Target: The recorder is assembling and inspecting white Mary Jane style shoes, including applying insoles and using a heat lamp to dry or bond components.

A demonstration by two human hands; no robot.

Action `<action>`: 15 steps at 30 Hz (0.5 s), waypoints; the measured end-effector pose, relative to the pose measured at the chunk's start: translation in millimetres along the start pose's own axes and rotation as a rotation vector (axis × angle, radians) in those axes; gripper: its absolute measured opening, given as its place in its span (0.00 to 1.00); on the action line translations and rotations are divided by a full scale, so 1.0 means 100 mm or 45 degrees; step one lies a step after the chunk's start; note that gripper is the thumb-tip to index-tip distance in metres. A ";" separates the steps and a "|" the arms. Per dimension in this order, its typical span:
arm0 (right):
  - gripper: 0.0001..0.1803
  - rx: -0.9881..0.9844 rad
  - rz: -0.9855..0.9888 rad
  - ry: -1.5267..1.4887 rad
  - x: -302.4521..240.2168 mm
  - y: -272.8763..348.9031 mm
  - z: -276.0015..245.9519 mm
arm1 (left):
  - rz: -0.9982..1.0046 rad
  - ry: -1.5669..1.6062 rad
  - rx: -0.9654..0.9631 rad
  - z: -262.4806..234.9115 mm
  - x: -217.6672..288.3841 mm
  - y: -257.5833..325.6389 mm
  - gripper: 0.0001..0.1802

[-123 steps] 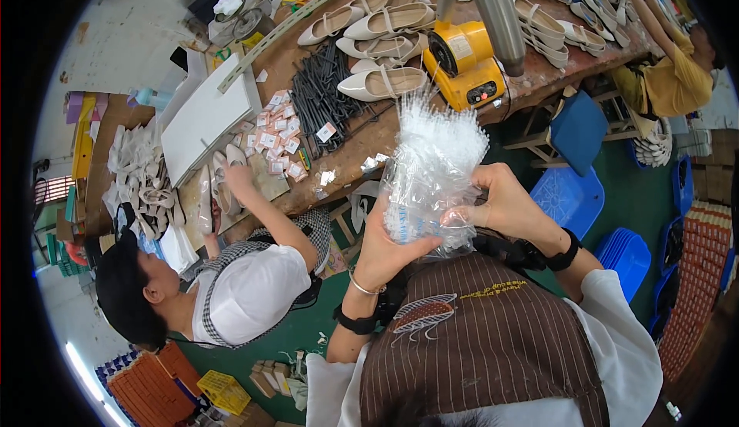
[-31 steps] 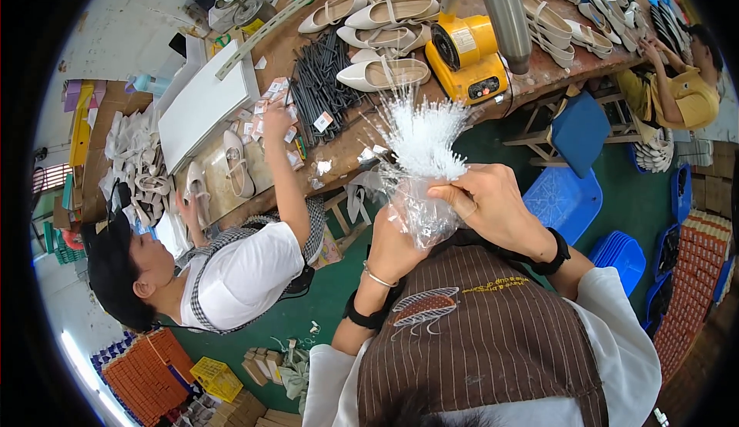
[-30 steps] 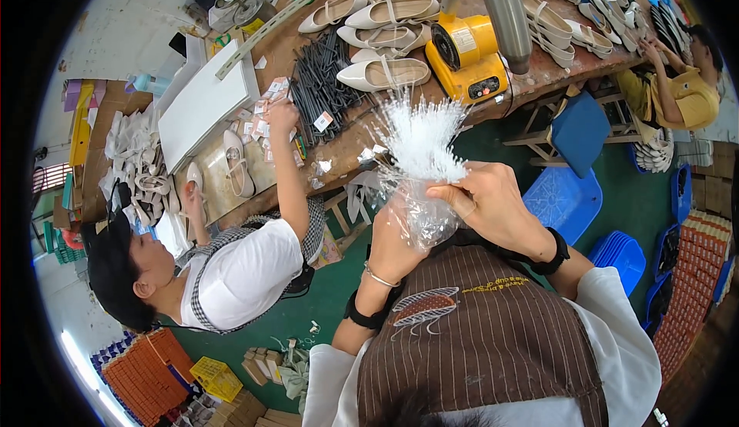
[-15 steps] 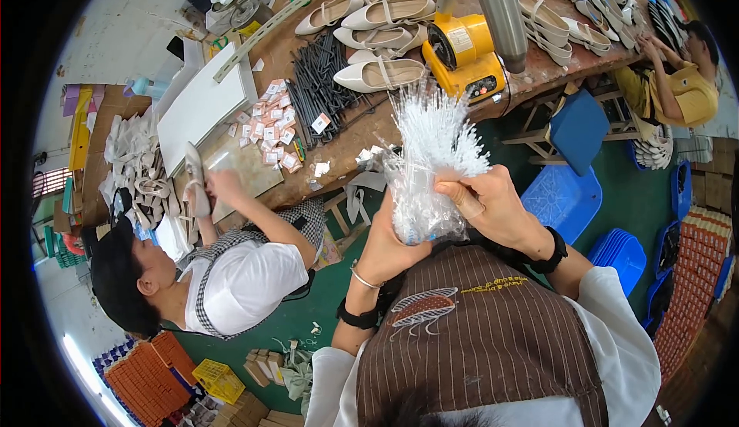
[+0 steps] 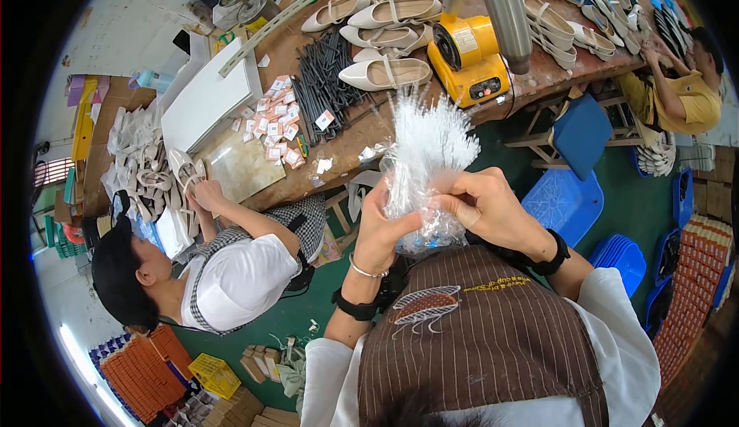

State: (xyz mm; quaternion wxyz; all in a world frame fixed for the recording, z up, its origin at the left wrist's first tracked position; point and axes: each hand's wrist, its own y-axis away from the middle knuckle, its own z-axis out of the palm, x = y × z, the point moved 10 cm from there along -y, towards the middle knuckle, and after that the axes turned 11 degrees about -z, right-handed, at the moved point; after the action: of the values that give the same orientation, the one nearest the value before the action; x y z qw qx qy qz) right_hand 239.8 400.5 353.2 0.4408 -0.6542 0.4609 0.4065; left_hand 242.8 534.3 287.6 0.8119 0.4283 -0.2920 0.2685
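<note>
Clear plastic bag (image 5: 419,204) of thin white strips clamped in both hands – left (image 5: 385,223), right (image 5: 493,207) – yellow machine (image 5: 466,61), cream shoes (image 5: 385,73) beyond.

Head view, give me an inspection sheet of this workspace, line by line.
Surface: brown wooden workbench, worn and crowded.
Job's things: clear bag of thin white plastic sticks, fanned out at the top.
Clutter: cream flat shoes, black strips, small paper tags, yellow machine.
Grips: left hand clasps the bag's side; right hand pinches it near the top.
Cables: nothing seen.
Surroundings: seated co-worker handling shoe parts; blue stools; green floor.
</note>
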 end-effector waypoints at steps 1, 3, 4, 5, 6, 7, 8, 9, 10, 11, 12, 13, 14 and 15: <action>0.07 -0.019 0.024 0.050 0.02 0.01 0.01 | -0.001 -0.001 0.002 0.01 0.01 0.00 0.36; 0.07 0.019 0.073 -0.036 0.07 0.04 -0.01 | -0.023 -0.032 -0.007 0.05 0.00 -0.01 0.27; 0.08 0.043 0.147 -0.090 0.13 0.07 -0.02 | -0.028 -0.043 -0.010 0.05 -0.01 -0.02 0.27; 0.08 0.052 0.152 -0.100 0.14 0.09 -0.03 | 0.013 -0.069 -0.008 0.05 0.02 -0.01 0.24; 0.08 0.051 0.176 -0.064 0.16 0.11 -0.04 | 0.063 -0.089 -0.017 0.05 0.05 0.00 0.21; 0.08 0.057 0.183 -0.025 0.17 0.12 -0.05 | 0.056 -0.095 -0.001 0.03 0.04 -0.01 0.21; 0.08 0.046 0.196 -0.032 0.19 0.13 -0.04 | 0.060 -0.085 0.007 0.00 0.04 -0.01 0.20; 0.08 0.111 0.157 -0.069 0.16 0.13 -0.08 | 0.056 -0.065 0.008 -0.02 0.04 -0.01 0.19; 0.08 0.174 0.117 -0.105 0.14 0.12 -0.13 | 0.066 -0.073 0.013 -0.04 0.04 -0.01 0.19; 0.08 0.174 0.116 -0.104 0.14 0.12 -0.13 | 0.080 -0.034 0.047 -0.09 0.05 0.00 0.18; 0.08 0.203 0.095 -0.139 0.13 0.11 -0.15 | 0.092 0.004 0.080 -0.13 0.06 0.00 0.17; 0.08 0.209 0.078 -0.154 0.12 0.11 -0.16 | 0.091 0.003 0.079 -0.12 0.05 0.01 0.17; 0.08 0.232 0.075 -0.174 0.11 0.10 -0.18 | 0.103 -0.048 0.086 -0.10 0.06 0.01 0.18; 0.08 0.182 0.121 -0.174 0.14 0.11 -0.15 | 0.115 -0.099 0.096 -0.08 0.07 0.02 0.18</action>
State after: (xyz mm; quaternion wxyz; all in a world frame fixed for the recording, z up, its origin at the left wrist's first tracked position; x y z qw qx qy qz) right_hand 234.7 381.0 342.4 0.4969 -0.5694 0.4880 0.4367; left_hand 248.3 543.9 290.0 0.7703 0.4551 -0.3320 0.2990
